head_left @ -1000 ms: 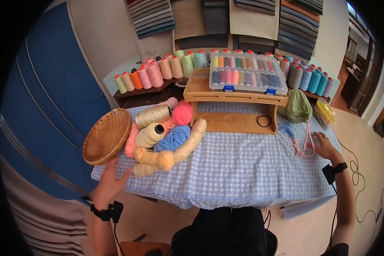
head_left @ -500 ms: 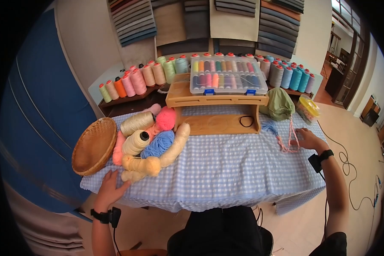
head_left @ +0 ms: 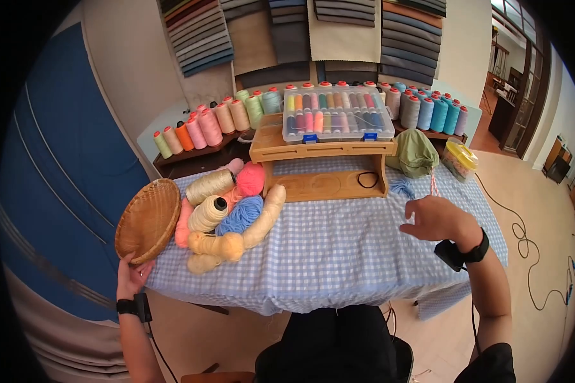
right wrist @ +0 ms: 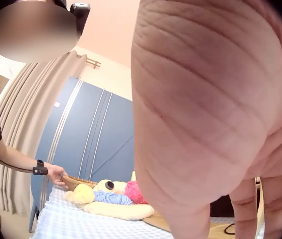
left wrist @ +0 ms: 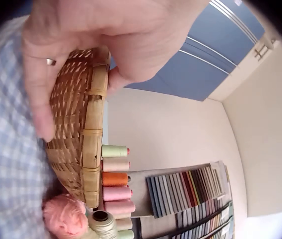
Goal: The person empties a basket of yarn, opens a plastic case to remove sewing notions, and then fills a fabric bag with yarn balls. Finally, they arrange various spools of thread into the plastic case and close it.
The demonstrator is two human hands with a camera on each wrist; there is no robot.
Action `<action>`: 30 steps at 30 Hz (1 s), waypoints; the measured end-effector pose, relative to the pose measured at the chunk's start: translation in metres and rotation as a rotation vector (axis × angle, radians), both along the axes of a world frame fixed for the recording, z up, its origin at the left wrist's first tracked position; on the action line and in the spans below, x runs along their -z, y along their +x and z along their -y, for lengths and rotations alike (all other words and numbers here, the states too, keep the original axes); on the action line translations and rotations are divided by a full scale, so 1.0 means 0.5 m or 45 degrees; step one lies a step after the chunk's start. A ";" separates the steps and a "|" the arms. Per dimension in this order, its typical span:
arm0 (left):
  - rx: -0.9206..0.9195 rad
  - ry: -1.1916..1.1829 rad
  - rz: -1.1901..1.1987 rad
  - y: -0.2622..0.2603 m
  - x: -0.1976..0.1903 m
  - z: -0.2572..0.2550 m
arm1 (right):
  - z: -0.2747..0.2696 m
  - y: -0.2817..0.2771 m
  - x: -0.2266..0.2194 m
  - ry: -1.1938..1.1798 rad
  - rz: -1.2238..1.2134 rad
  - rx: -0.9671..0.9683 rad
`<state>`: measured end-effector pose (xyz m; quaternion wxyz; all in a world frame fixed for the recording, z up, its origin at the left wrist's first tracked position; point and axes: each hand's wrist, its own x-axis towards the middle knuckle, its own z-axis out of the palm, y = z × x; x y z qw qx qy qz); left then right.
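My left hand [head_left: 133, 278] grips the near rim of a shallow woven bamboo basket [head_left: 148, 220], which stands tilted at the table's left end. In the left wrist view, the fingers lie along the basket's woven outside [left wrist: 71, 119] and the thumb goes over the rim. Beside the basket is a heap of yarn: a blue skein [head_left: 239, 216], a hot-pink ball [head_left: 250, 179], cream cones [head_left: 208, 214] and pale yellow skeins [head_left: 217, 246]. My right hand [head_left: 442, 220] hovers over the table's right part, fingers loosely bent and holding nothing. It partly hides a pink-and-white cord [head_left: 434, 184].
A wooden stand [head_left: 322, 150] at the back bears a clear case of thread spools [head_left: 338, 115]. To its right are a green drawstring pouch [head_left: 414, 153] and a yellow-lidded tub [head_left: 460, 159]. Thread cones [head_left: 207, 127] line the shelf behind. Blue-checked cloth [head_left: 332, 255] covers the table.
My left hand has moved from the table edge to the basket and taken hold of its rim. My right hand has left the cord and come inward toward the middle.
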<state>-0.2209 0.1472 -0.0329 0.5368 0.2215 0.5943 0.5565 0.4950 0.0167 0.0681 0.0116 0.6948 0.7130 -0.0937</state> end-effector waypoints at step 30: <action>0.992 -0.126 -0.179 0.418 -0.209 0.293 | 0.043 0.037 0.019 -0.320 -0.786 -0.059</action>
